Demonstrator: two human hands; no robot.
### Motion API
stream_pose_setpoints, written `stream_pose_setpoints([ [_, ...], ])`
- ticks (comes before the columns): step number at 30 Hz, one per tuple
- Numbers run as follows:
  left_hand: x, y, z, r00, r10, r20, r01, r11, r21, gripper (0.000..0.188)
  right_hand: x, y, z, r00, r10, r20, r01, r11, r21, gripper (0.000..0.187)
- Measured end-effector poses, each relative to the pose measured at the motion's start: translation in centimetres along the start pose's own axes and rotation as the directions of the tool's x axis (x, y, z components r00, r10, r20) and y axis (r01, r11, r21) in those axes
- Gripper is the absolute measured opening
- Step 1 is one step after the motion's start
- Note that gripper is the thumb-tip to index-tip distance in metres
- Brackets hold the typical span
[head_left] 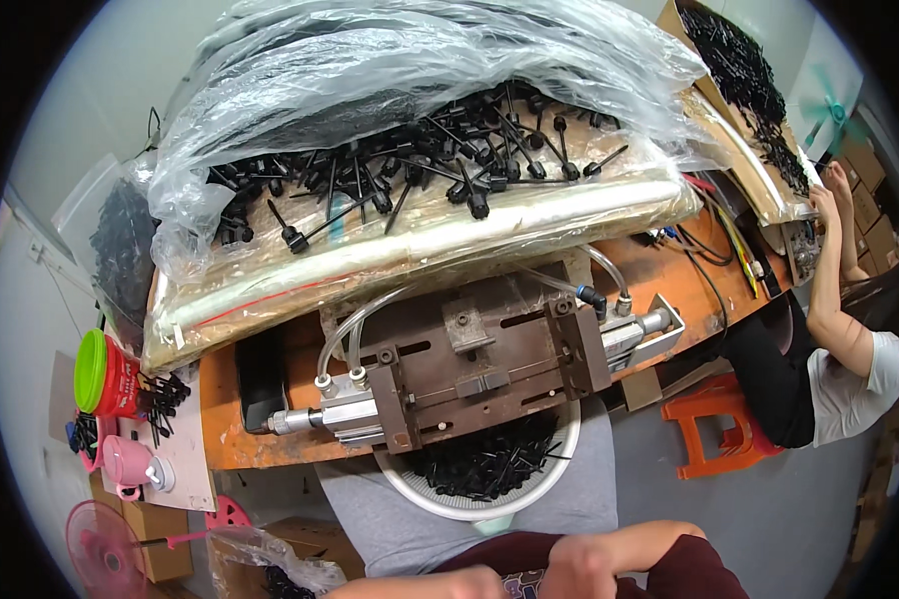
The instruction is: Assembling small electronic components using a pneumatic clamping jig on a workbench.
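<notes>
At the bottom edge, close to my body, my left hand (474, 583) and my right hand (577, 565) are near each other and smeared by motion. Their fingers do not show clearly, and whatever they may hold is hidden. Just ahead of them, a round white basket (425, 499) rests at my lap, filled with small black stick-like plastic parts (489, 464). Above the basket's far side stands a brown metal clamping fixture (469, 374) with an air cylinder (355, 414) on its left and another (624, 339) on its right.
Behind the fixture, black parts with thin stems (370, 185) lie under clear plastic sheeting (420, 60). Clear hoses (370, 314) run to the cylinders. A co-worker (849, 369) sits at the right near an orange stool (709, 424). At left stand a red bucket (122, 379) and pink fan (105, 549).
</notes>
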State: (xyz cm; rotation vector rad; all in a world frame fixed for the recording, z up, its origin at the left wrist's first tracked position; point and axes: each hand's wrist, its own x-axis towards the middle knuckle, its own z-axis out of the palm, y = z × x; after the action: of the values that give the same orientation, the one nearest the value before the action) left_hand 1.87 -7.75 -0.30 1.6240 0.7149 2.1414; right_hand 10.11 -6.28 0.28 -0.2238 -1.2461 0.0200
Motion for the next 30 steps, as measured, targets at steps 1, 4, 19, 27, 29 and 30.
stream_pose_setpoints([
  [1, 0.4, 0.5, 0.1, 1.000, -0.015, 0.021, 0.016, 0.999, -0.040, 0.041, 0.2, 0.1, -1.8, 0.988, 0.008, 0.155, 0.013, 0.990, -0.138, 0.042],
  [4, 2.1, 0.1, -1.5, 0.985, -0.055, 0.163, 0.046, 0.997, 0.056, 0.042, 1.7, 2.7, -6.1, 0.866, 0.172, 0.470, -0.017, 0.949, -0.316, 0.043],
  [19, 9.8, 3.6, -0.5, 0.968, -0.140, 0.209, 0.243, 0.736, -0.632, 0.014, 17.8, 22.3, -2.6, 0.417, 0.577, 0.702, 0.401, 0.576, -0.712, 0.037],
  [27, 11.5, 1.4, -3.5, 0.913, -0.062, 0.402, 0.328, 0.697, -0.637, 0.013, 18.6, 27.7, -1.2, 0.156, 0.579, 0.800, 0.532, 0.634, -0.562, 0.060],
  [29, 10.4, 0.3, -3.3, 0.922, -0.063, 0.383, 0.287, 0.774, -0.564, 0.008, 18.5, 28.2, -0.7, 0.100, 0.635, 0.766, 0.503, 0.632, -0.590, 0.061],
  [30, 9.7, 0.7, -3.0, 0.930, -0.105, 0.351, 0.277, 0.829, -0.485, 0.015, 18.4, 28.4, -0.7, 0.092, 0.650, 0.755, 0.467, 0.641, -0.609, 0.057],
])
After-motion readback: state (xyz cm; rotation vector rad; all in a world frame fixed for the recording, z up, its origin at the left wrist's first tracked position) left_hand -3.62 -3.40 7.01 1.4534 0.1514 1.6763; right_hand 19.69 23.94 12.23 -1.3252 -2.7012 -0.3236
